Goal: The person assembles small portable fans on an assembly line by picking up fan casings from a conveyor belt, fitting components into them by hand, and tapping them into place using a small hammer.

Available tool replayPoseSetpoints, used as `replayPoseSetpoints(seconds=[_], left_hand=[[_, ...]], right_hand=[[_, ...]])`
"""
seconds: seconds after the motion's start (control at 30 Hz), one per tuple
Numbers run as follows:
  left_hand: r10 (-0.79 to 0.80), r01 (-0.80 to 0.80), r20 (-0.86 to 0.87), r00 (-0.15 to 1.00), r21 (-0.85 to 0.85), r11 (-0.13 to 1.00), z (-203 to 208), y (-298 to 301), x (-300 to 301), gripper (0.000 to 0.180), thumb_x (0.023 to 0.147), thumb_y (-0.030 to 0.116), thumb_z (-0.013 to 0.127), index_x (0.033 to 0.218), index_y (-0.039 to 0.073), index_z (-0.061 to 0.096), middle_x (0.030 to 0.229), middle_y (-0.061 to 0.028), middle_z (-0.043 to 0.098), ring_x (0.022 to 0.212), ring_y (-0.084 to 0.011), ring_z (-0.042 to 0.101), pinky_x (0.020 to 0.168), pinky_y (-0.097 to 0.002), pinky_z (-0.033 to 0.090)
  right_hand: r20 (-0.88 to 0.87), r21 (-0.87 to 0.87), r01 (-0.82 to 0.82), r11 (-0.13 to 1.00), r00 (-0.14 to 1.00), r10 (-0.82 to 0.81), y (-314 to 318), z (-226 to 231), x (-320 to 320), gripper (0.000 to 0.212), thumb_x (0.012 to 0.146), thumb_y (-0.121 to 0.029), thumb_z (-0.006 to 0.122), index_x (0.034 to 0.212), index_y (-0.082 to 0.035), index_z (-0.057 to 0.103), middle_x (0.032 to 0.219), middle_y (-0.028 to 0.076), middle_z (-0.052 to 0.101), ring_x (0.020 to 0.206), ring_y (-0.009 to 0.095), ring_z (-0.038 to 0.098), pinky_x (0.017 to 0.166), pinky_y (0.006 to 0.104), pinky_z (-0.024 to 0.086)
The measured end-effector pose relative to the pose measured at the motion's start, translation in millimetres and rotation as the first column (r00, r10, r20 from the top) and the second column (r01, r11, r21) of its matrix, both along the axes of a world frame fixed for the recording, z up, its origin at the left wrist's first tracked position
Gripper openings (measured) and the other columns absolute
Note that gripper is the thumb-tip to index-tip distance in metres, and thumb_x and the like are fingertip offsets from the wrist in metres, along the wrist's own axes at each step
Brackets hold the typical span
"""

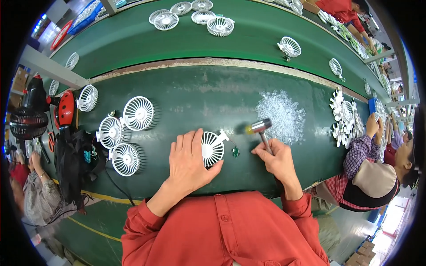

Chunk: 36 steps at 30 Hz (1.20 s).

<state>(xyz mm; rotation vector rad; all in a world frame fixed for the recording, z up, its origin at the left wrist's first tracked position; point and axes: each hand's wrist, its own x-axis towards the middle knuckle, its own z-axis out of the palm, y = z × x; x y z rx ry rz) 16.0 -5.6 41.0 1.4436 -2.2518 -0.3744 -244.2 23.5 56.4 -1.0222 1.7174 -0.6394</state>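
White fan grille (213,148) flat on green table (186,97), centre; left hand (190,162) pressed over it, fingers spread. Right hand (278,160) just beside, fist clamped on small hammer (262,129). Clear plastic bits (282,113) heaped beyond; finished grilles (126,135) lie left

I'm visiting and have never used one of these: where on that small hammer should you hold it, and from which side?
Probably by the handle, well back from the head, coming from the near side. The hammer points its head away across the green table, handle slanting back toward the person. The right hand wraps the handle's lower end that way, while the left hand presses on the white fan grille.
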Motion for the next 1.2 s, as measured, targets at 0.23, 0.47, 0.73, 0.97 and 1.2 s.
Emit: replayPoseSetpoints(seconds=[0.23, 0.47, 0.73, 0.97, 1.2], left_hand=[[-0.159, 0.195, -0.372, 0.914, 0.061, 0.979, 6.5, -2.1, 7.5, 0.082, 0.063, 0.014, 0.083, 0.132, -0.005, 0.043, 0.127, -0.0215, 0.048, 0.113, -0.0393, 0.052, 0.093, -0.0437, 0.049], [-0.225, 0.286, -0.446, 0.866, 0.074, 0.955, 8.8, -3.1, 1.3, 0.081, 0.064, 0.015, 0.082, 0.133, -0.004, 0.043, 0.128, -0.0214, 0.049, 0.113, -0.0386, 0.053, 0.092, -0.0435, 0.05], [-0.214, 0.304, -0.48, 0.851, 0.117, 0.945, 5.3, -4.2, 0.2, 0.082, 0.065, 0.016, 0.082, 0.134, -0.003, 0.042, 0.128, -0.0218, 0.048, 0.115, -0.039, 0.053, 0.094, -0.0439, 0.049], [-0.19, 0.315, -0.521, 0.832, 0.162, 0.935, 6.5, -4.6, -0.3, 0.081, 0.067, 0.017, 0.082, 0.134, -0.003, 0.042, 0.129, -0.0223, 0.048, 0.116, -0.0393, 0.053, 0.095, -0.0433, 0.048], [-0.192, 0.308, -0.517, 0.834, 0.146, 0.94, 4.6, -5.2, -0.9, 0.081, 0.067, 0.016, 0.082, 0.134, -0.003, 0.042, 0.129, -0.0222, 0.047, 0.115, -0.0393, 0.054, 0.094, -0.0435, 0.049]], right_hand=[[0.697, 0.168, 0.092, 0.982, 0.693, -0.184, -39.9, 9.5, 19.3, 0.013, 0.094, -0.003, 0.061, 0.103, 0.006, 0.063, 0.085, 0.011, 0.067, 0.037, 0.0, 0.033, 0.031, 0.0188, 0.024], [0.891, 0.263, -0.055, 0.963, 0.397, -0.22, -46.3, -16.7, 28.0, 0.022, 0.1, -0.013, 0.055, 0.095, 0.007, 0.063, 0.07, 0.003, 0.059, 0.033, 0.001, 0.03, 0.029, 0.0195, 0.025], [0.884, 0.255, -0.08, 0.964, 0.424, -0.199, -45.4, -14.9, 31.3, 0.022, 0.1, -0.015, 0.056, 0.095, 0.005, 0.064, 0.054, -0.002, 0.049, 0.032, 0.001, 0.028, 0.028, 0.0202, 0.023], [0.861, 0.258, -0.05, 0.965, 0.465, -0.207, -45.2, -11.8, 34.4, 0.023, 0.1, -0.016, 0.056, 0.094, 0.005, 0.065, 0.05, -0.003, 0.045, 0.031, 0.001, 0.026, 0.029, 0.02, 0.021], [0.857, 0.235, -0.029, 0.972, 0.477, -0.193, -45.3, -14.0, 35.1, 0.024, 0.1, -0.016, 0.056, 0.094, 0.005, 0.066, 0.049, -0.003, 0.046, 0.031, 0.001, 0.026, 0.029, 0.0201, 0.021]])
